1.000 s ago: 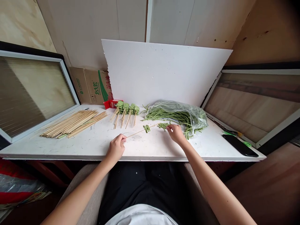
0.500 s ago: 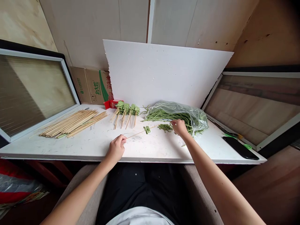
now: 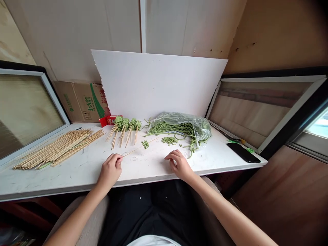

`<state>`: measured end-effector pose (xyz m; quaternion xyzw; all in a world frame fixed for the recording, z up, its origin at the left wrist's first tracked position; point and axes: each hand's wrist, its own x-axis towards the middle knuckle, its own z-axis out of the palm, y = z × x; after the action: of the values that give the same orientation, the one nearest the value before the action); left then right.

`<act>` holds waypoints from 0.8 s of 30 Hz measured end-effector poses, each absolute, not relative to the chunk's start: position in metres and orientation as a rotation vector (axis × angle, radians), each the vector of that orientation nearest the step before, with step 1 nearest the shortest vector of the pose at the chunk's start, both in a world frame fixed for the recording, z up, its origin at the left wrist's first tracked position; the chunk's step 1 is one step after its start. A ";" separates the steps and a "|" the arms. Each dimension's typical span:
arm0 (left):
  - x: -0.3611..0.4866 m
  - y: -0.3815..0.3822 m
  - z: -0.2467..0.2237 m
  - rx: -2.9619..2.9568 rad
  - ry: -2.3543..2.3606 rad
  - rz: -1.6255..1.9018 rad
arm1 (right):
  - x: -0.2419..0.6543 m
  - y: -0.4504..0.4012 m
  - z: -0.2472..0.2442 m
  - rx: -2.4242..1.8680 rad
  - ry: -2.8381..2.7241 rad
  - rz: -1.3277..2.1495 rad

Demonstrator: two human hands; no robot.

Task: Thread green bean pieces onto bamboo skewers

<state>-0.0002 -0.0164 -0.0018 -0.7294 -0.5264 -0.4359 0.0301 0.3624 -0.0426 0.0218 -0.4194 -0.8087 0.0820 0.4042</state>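
My left hand (image 3: pixel 110 169) is closed on the near end of a thin bamboo skewer (image 3: pixel 132 151), which slants away to the right just above the table. Several short green bean pieces (image 3: pixel 145 144) are threaded on it. My right hand (image 3: pixel 180 165) is over the table near its front edge, fingers bent, thumb apart from the index finger, nothing visible in it. Beyond it lies a small pile of cut bean pieces (image 3: pixel 169 140). Long green beans (image 3: pixel 169 128) spill from a clear plastic bag (image 3: pixel 202 123) behind the pile.
Filled bean skewers (image 3: pixel 125 124) lie stacked at the back beside a red packet (image 3: pixel 110 120). Bare bamboo skewers (image 3: pixel 58 145) form a heap on the left. A black phone (image 3: pixel 243 152) lies at the right. Behind stand a white board (image 3: pixel 161 83) and a cardboard box (image 3: pixel 82 104).
My right hand has moved back from beside the bean pile toward the table's front edge. My left hand still holds the skewer. The camera view has turned to the right.
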 end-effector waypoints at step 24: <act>-0.116 0.004 0.036 -2.421 -1.977 -1.083 | 0.361 -0.040 0.014 -1.125 -2.003 0.101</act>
<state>-0.1164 0.0039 0.0362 -0.7293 -0.5957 -0.3262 -0.0829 0.3609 -0.0397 0.0138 -0.4465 -0.7950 0.0402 0.4086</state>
